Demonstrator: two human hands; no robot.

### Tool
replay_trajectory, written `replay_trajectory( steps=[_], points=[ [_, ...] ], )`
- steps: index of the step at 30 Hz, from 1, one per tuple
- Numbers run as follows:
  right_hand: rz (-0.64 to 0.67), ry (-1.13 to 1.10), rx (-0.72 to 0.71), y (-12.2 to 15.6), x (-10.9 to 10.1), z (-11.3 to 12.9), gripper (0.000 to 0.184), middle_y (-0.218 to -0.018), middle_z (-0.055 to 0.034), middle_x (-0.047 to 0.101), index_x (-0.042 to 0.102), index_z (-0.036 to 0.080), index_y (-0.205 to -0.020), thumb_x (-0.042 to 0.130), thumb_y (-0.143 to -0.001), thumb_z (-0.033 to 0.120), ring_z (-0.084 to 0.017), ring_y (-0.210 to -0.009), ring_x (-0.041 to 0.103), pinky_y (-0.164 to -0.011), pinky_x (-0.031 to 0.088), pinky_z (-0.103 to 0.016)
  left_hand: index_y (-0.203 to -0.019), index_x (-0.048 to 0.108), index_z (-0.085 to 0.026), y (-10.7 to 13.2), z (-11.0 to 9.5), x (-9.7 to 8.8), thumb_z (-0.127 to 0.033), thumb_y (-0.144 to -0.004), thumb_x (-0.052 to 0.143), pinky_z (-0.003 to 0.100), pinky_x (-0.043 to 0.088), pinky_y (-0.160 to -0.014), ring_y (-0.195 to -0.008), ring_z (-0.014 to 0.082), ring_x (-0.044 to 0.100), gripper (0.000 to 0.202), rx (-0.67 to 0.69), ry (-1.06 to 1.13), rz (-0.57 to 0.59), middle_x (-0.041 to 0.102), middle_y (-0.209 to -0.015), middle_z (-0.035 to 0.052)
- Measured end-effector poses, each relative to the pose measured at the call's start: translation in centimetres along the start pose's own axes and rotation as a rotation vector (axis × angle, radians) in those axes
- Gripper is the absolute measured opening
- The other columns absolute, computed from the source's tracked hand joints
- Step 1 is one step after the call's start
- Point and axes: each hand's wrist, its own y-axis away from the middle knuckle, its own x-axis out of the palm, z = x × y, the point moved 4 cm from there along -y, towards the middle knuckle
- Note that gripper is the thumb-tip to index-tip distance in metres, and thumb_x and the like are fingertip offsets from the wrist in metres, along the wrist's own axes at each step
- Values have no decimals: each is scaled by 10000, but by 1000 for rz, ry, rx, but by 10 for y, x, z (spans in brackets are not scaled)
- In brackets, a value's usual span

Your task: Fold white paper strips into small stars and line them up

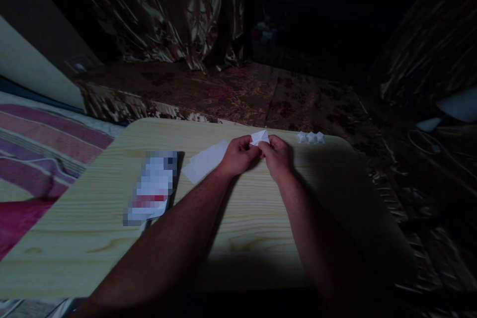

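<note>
A small folded piece of white paper (pixel 260 137) with crease lines is pinched between both hands near the table's far edge. My left hand (pixel 240 155) is closed on its left side, and my right hand (pixel 276 153) is closed on its right and lower edge, the thumb lying over it. Flat white paper sheets (pixel 205 160) lie on the table just left of my left hand, overlapping each other. To the right of my right hand, three small white folded paper stars (pixel 310 137) stand in a row by the far edge.
The light wooden table (pixel 257 223) has rounded corners. A blurred-out phone-shaped object (pixel 154 186) lies on its left part. A striped bedcover (pixel 44 144) is at the left, patterned curtains (pixel 179 15) hang behind, and a white lamp-like object (pixel 456 107) with a cable is at right.
</note>
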Motion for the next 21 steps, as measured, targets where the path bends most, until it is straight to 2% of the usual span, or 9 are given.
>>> replay_trajectory(
  steps=[7,21],
  points=[
    [-8,26,23,1,0,0,123,-548,58,519,587,178,-714,581,-695,299,-96,-523,443,-484,340,-213,-821,669,-115,0,1,-1,-289,-754,665,237,414,-634,-647,117,532,187,-2,2,12,647,-758,31],
    [-22,7,10,0,0,-1,131,-551,59,518,574,176,-685,607,-686,303,-90,-518,440,-483,339,-211,-734,632,-128,0,-2,-1,-276,-721,684,219,377,-575,-592,94,485,158,5,16,-20,601,-683,2]
  ],
)
